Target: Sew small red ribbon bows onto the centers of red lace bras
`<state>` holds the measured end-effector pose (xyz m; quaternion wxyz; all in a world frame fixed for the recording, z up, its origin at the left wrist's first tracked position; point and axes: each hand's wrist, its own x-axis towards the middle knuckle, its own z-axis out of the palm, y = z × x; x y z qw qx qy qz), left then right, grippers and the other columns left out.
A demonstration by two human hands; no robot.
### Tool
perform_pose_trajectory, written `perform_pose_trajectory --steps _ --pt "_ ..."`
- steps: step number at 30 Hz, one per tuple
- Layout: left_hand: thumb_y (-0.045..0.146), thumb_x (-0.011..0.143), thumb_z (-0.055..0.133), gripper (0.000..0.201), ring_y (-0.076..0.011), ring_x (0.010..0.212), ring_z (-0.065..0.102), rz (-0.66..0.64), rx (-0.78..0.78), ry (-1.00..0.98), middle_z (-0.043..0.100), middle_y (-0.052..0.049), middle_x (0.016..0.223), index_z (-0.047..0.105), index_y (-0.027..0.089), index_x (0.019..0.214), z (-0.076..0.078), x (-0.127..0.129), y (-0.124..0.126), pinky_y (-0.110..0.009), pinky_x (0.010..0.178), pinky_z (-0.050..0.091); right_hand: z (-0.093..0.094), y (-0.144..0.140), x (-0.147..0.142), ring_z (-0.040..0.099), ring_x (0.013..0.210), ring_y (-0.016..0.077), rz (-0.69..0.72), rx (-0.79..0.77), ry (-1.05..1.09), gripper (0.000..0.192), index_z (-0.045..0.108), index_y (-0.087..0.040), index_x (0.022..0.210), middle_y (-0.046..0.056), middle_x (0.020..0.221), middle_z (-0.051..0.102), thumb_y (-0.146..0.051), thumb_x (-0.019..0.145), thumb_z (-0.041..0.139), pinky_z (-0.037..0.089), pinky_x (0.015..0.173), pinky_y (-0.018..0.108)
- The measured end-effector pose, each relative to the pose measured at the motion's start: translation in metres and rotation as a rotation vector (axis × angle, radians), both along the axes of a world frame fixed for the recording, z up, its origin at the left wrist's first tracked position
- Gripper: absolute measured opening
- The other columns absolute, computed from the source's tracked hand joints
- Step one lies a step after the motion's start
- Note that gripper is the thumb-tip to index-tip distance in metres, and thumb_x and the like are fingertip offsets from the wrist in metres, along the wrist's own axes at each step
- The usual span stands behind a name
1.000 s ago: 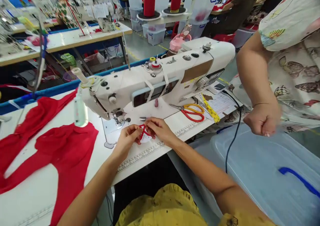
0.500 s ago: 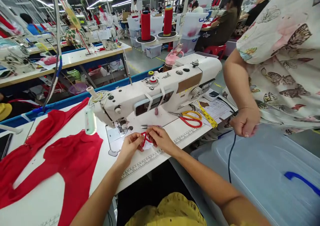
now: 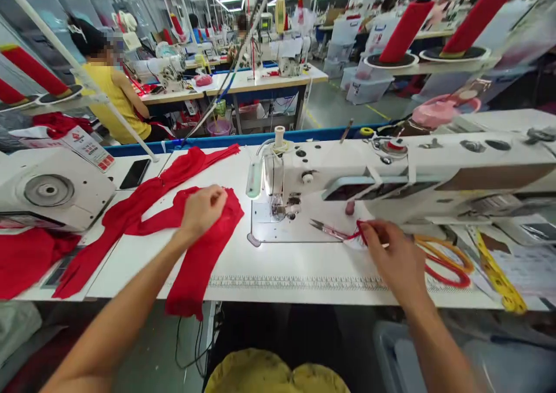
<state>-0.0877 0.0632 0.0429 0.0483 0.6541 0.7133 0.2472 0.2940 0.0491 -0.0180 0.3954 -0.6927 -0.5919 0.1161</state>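
Fingers on the left hand point(image 3: 203, 208) are curled together, bunched down on the red fabric piece point(image 3: 204, 248) that lies near the front edge of the sewing table point(image 3: 278, 265), left of the needle area. That piece drapes over the front edge and hangs a bit. Over on the right, the right hand point(image 3: 397, 259) has its fingertips point(image 3: 369, 230) pinched together on a small red strap point(image 3: 358, 233), sitting on the table just in front of the white sewing machine point(image 3: 391, 173), right beside the little thread snips point(image 3: 325, 228), whose tips point left toward the presser foot. Right of that hand there's a pair of scissors with orange and red handles point(image 3: 447, 262) and a yellow tape measure point(image 3: 495, 268) near the right front corner. More red fabric strips point(image 3: 143, 202) trail toward the back left of the table, next to a black phone point(image 3: 135, 174) at the back edge. Another person in a yellow top point(image 3: 117, 100) sits at the next table behind.
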Motion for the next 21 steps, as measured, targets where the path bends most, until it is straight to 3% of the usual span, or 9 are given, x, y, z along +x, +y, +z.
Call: perform_pose_trajectory --steps 2,4,10,12,14,15,17,19,21 --pt "0.038 0.092 0.048 0.026 -0.0237 0.093 0.066 0.047 -0.053 0.163 0.072 -0.007 0.098 0.066 0.02 0.098 -0.005 -0.026 0.022 -0.03 0.077 0.045 0.003 -0.005 0.005 0.061 0.081 0.0266 -0.085 0.131 -0.201 0.043 0.067 -0.016 0.104 0.013 0.09 0.069 -0.053 0.09 0.05 0.045 0.068 0.038" --pt "0.042 0.086 0.056 0.028 -0.0302 0.098 0.065 0.048 -0.106 0.232 0.071 -0.012 0.099 0.066 0.018 0.097 -0.012 -0.038 0.035 -0.034 0.077 0.046 0.006 -0.02 -0.003 0.063 0.08 0.0239 -0.01 0.22 -0.19 0.038 0.067 -0.015 0.105 0.012 0.092 0.069 -0.045 0.094 0.047 0.046 0.069 0.036" --pt "0.029 0.092 0.044 0.023 -0.0295 0.091 0.065 0.032 -0.057 0.295 0.07 -0.012 0.094 0.064 0.018 0.093 -0.01 -0.015 0.001 -0.034 0.072 0.044 0.008 -0.071 -0.082 0.062 0.073 0.0153 0.635 -0.099 0.262 0.02 0.066 -0.023 0.098 0.004 0.086 0.069 -0.033 0.098 0.049 0.048 0.063 0.027" --pt "0.038 0.094 0.046 0.025 -0.0235 0.076 0.064 0.042 0.011 0.079 0.068 -0.006 0.082 0.063 0.019 0.089 -0.003 0.009 -0.029 -0.03 0.065 0.043 0.011 -0.074 -0.115 0.064 0.08 0.0159 0.75 -0.252 0.46 0.018 0.065 -0.023 0.106 0.003 0.09 0.069 -0.034 0.094 0.056 0.05 0.067 0.027" --pt "0.045 0.094 0.05 0.029 -0.019 0.07 0.062 -0.079 -0.011 -0.328 0.066 -0.002 0.076 0.062 0.02 0.085 0.005 0.036 -0.059 -0.026 0.062 0.043 0.016 -0.071 -0.144 0.063 0.102 0.0192 0.836 -0.32 0.681 0.052 0.056 -0.025 0.127 0.006 0.115 0.067 -0.034 0.079 0.075 0.053 0.078 0.029" --pt "0.046 0.094 0.051 0.03 -0.0192 0.074 0.064 -0.205 -0.086 -0.492 0.068 -0.003 0.081 0.064 0.02 0.09 0.009 0.047 -0.071 -0.026 0.063 0.046 0.018 -0.068 -0.155 0.062 0.107 0.0202 0.853 -0.325 0.789 0.065 0.054 -0.026 0.131 0.006 0.122 0.064 -0.033 0.072 0.082 0.053 0.083 0.031" --pt "0.045 0.095 0.052 0.029 -0.0195 0.08 0.066 -0.355 -0.154 -0.582 0.071 -0.003 0.089 0.067 0.021 0.1 0.013 0.061 -0.086 -0.027 0.068 0.05 0.022 -0.063 -0.167 0.062 0.103 0.0192 0.814 -0.31 1.0 0.057 0.059 -0.024 0.123 0.004 0.116 0.066 -0.033 0.071 0.081 0.052 0.086 0.031" --pt "0.041 0.093 0.057 0.025 -0.021 0.087 0.067 -0.402 -0.053 -0.478 0.072 -0.005 0.097 0.068 0.022 0.105 0.012 0.062 -0.086 -0.03 0.077 0.052 0.025 -0.058 -0.166 0.061 0.084 0.0148 0.723 -0.309 1.157 0.027 0.065 -0.021 0.101 0.0 0.092 0.067 -0.035 0.08 0.072 0.05 0.076 0.027" --pt "0.04 0.085 0.069 0.033 -0.0247 0.104 0.064 -0.434 0.053 -0.354 0.069 -0.007 0.112 0.066 0.024 0.114 0.009 0.056 -0.076 -0.035 0.089 0.052 0.029 -0.054 -0.151 0.054 0.067 0.0112 0.666 -0.345 1.237 0.018 0.064 -0.019 0.085 -0.003 0.074 0.061 -0.037 0.084 0.067 0.045 0.063 0.023"
